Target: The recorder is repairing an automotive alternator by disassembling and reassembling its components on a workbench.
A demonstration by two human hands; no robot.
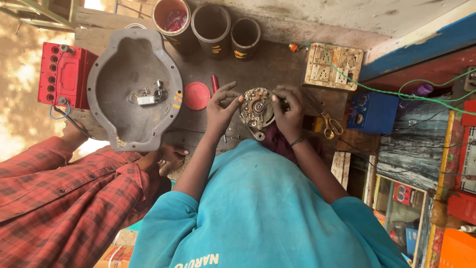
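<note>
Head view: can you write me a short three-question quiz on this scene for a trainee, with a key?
1. True or false: the left hand and the right hand both grip the round metal part by its rim.
2. Multiple choice: what lies on the bench between the grey metal housing and the left hand? A) a green bottle B) a red round lid C) a white cup
3. Short answer: how many open round containers stand in a row at the far edge of the bench?

Key: 1 true. 2 B, the red round lid. 3 three.
</note>
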